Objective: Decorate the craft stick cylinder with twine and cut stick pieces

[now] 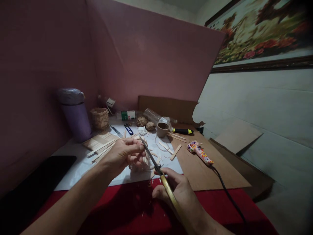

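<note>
My right hand point(179, 192) is wrapped round the yellowish handle of a pair of scissors point(151, 157). Their long dark blades point up and away, with the tip close to my left fingers. My left hand point(129, 151) is closed in a pinch beside the blades; whatever lies between its fingers is too small and hidden to make out. Just behind and below those fingers is a pale, partly covered object. Thin wood shavings and cut bits point(156, 160) lie scattered on the white paper point(117, 178) under both hands.
Craft sticks point(176, 152) lie around the paper. Behind stand a brown cup point(163, 130), twine balls point(141, 121), plastic bottles point(128, 115), a woven pot point(99, 119) and a purple tumbler point(76, 120). On the cardboard at right rests a patterned, corded glue gun point(200, 152).
</note>
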Tool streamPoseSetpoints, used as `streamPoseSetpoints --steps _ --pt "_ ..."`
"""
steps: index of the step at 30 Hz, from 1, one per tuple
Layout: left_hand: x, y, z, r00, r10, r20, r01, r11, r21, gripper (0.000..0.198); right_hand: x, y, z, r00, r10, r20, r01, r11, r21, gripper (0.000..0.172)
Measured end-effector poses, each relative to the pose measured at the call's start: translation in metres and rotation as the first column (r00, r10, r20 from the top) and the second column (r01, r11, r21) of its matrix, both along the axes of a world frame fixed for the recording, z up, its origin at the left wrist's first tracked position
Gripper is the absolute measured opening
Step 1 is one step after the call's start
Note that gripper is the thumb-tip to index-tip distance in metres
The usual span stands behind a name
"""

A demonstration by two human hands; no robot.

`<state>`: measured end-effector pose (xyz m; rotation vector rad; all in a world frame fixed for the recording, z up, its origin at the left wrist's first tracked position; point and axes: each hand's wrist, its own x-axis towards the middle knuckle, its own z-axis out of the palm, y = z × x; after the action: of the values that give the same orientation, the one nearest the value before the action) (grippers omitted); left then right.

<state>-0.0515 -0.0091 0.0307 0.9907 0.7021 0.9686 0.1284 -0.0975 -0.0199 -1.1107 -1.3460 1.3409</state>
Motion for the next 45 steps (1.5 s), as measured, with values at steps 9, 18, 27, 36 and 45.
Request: streamPoseSetpoints --steps 9,18,27,36,45 --pt "0.004 -0.005 0.000 0.999 -0.030 0.019 0.030 1.000 0.008 0.027 0.005 -0.001 0.015 0.995 0.039 0.097 -0.044 0.997 0.055 0.057" --pt "0.003 -0.003 -0.002 0.999 -0.051 0.008 0.051 0.999 0.020 0.025 0.000 0.003 0.001 0.999 -0.008 0.034 0.007 0.999 0.046 0.055" --pt "0.004 -0.005 0.001 0.999 -0.035 0.004 0.035 0.999 0.027 0.029 -0.005 0.000 0.010 0.999 0.004 -0.041 -0.006 0.999 -0.036 0.050" --pt "0.005 -0.005 0.003 1.000 -0.028 -0.004 0.028 0.999 0.036 0.032 -0.004 0.001 0.000 1.000 -0.017 -0.005 0.018 0.999 0.028 0.045" --pt "0.005 -0.006 0.001 0.999 -0.039 0.024 0.038 0.998 0.049 0.029 -0.004 0.000 0.005 0.998 -0.026 0.059 0.023 0.998 0.060 0.050"
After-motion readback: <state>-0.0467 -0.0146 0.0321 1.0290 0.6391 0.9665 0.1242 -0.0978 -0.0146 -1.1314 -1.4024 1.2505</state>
